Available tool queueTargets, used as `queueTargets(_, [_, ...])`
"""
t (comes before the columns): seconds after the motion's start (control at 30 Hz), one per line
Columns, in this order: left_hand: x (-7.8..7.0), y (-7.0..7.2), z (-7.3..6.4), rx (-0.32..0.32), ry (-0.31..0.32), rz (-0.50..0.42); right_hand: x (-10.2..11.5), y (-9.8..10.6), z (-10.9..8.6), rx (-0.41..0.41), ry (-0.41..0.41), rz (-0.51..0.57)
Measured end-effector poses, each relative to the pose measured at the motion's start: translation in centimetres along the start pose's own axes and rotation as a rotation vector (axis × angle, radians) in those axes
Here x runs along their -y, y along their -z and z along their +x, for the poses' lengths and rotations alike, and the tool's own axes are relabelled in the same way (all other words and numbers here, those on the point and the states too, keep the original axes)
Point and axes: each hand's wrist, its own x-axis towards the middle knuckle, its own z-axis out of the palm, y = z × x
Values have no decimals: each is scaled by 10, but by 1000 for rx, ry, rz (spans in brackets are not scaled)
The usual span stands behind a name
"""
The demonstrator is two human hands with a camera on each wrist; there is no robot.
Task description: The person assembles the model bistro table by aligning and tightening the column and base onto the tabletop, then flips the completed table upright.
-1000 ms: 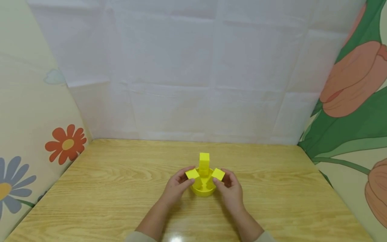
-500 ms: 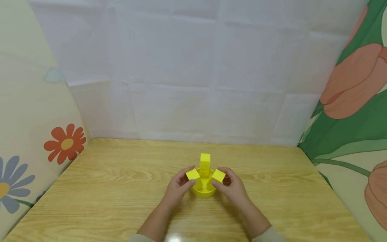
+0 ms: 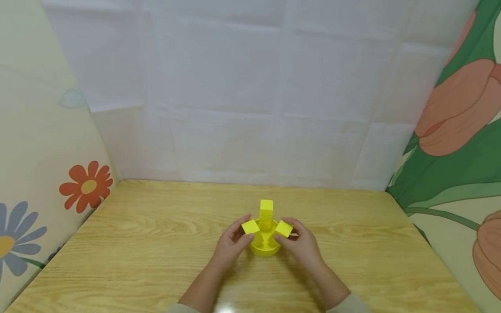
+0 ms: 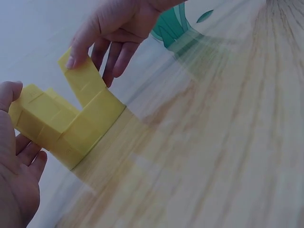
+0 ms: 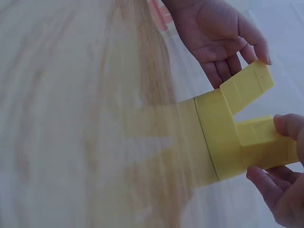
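Note:
A shallow yellow round dish (image 3: 265, 252) sits on the table with three square-ended yellow blocks rising from it. The back block (image 3: 266, 211) is upright, with neither hand on it. My left hand (image 3: 228, 247) grips the left block (image 3: 250, 226), thumb on the near side and fingers behind. On the other side my right hand (image 3: 304, 245) pinches the right block (image 3: 283, 228) the same way. Both held blocks lean outward over the rim. In the left wrist view the dish wall (image 4: 97, 118) meets the tabletop, and the right wrist view shows small raised marks on a block (image 5: 249, 85).
The wood-grain table (image 3: 156, 243) reaches back to a white hanging sheet (image 3: 219, 104). Flower-patterned panels flank it, with a red flower (image 3: 88, 187) at left and a large pink tulip (image 3: 455, 106) at right.
My right hand has shifted slightly, its forearm swinging a little to the right. Both hands keep their hold on the blocks, and the yellow dish stays in about the same place.

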Motion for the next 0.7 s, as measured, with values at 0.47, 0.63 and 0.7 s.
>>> queueTargets(0.47, [0, -4, 1, 61, 34, 95, 4, 13, -1, -56, -96, 235])
queueTargets(0.63, [2, -9, 1, 97, 86, 126, 8, 15, -2, -42, -89, 259])
queueTargets(0.7, [2, -10, 1, 98, 104, 134, 9, 15, -3, -34, -83, 265])
